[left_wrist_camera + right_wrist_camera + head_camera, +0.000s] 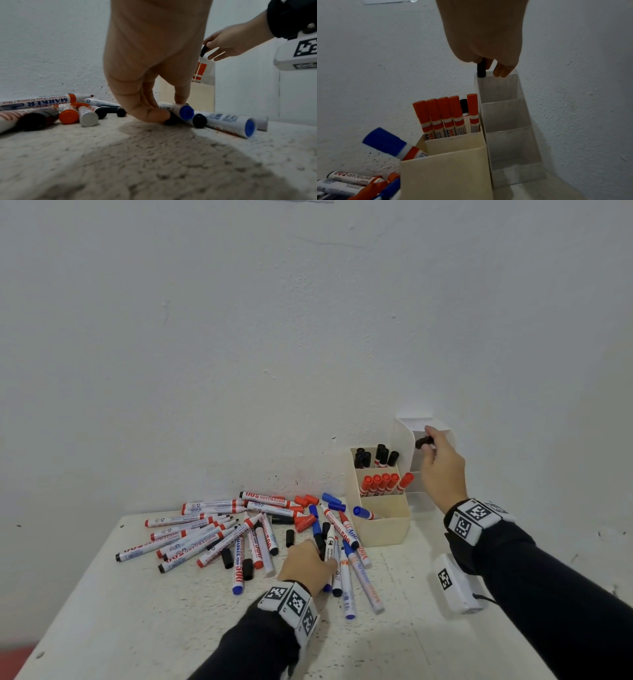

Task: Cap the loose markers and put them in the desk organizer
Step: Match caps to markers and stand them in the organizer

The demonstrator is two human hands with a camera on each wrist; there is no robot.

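Observation:
Several loose markers (212, 539) and caps lie in a pile on the white table (137, 611). My left hand (308, 559) reaches into the pile's right side, thumb and fingers (180, 100) pinching a white marker with a blue end (186, 112). The cream organizer (383, 529) holds black-capped markers at the back, red-capped markers (445, 115) in the middle and one blue-capped marker (385, 142) in front. My right hand (433, 446) holds a short black cap (481, 70) at the rim of the back compartment of a translucent organizer (505, 117).
Loose black caps (290, 537), red caps (305, 501) and blue caps (331, 499) lie among the markers. The wall stands right behind both organizers. A white tagged box (455, 583) hangs under my right wrist. The table's near part is bare.

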